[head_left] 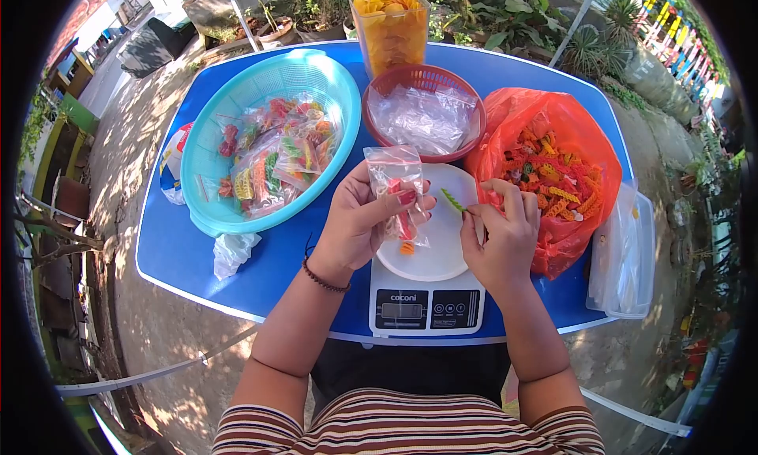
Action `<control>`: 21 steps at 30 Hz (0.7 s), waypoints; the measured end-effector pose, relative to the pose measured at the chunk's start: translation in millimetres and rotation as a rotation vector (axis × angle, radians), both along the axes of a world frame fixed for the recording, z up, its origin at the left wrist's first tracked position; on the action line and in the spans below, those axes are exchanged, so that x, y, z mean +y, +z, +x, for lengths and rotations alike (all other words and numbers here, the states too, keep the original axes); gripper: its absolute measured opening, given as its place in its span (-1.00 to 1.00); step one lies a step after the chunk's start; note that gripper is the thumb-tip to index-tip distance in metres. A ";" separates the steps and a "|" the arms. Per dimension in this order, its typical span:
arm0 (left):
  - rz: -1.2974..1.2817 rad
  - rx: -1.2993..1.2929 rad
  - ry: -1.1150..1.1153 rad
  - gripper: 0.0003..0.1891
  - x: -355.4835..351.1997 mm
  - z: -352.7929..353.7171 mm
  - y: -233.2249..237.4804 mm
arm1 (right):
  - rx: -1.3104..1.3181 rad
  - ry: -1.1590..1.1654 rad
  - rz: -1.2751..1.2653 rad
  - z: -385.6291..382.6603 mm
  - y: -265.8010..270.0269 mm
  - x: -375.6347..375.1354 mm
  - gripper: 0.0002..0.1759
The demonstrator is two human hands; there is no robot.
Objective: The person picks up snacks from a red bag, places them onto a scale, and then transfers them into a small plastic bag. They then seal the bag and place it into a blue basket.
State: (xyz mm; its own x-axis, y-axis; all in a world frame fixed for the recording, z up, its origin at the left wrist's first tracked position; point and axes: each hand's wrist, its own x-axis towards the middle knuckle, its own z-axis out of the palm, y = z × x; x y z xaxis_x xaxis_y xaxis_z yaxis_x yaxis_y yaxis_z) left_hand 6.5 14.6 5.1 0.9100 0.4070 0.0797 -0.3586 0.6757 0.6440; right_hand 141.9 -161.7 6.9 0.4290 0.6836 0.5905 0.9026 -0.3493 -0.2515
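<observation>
My left hand (365, 218) holds a small clear zip bag (395, 171) upright, with a few red and orange pieces inside, above the white round plate of a kitchen scale (426, 305). Between the thumb and fingertips of my right hand (499, 232) is a green twisted snack piece (452, 200), just right of the bag and over the plate. Right of that hand lies an open red plastic bag (489, 131) full of red, orange and yellow curly pieces (560, 186).
On the blue table (316, 297), a turquoise basket (193, 171) holds filled bags. A red basket (379, 84) holds clear bags; behind it stands a tub of yellow chips (391, 28). A clear plastic box (628, 257) is at right, crumpled plastic (234, 253) at left.
</observation>
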 end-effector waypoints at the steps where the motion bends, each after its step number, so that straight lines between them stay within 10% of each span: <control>1: 0.050 0.009 0.007 -0.49 -2.1 0.0 3.7 | 0.042 0.047 0.070 2.6 0.0 0.2 -0.74; 7: 0.509 0.128 0.099 -0.51 -10.6 2.7 7.3 | 0.739 0.332 0.492 3.5 -3.6 -7.0 -0.85; 21: 0.745 0.178 0.119 -0.77 -19.9 2.0 1.0 | 0.646 0.434 0.666 -3.1 4.3 -7.0 -0.80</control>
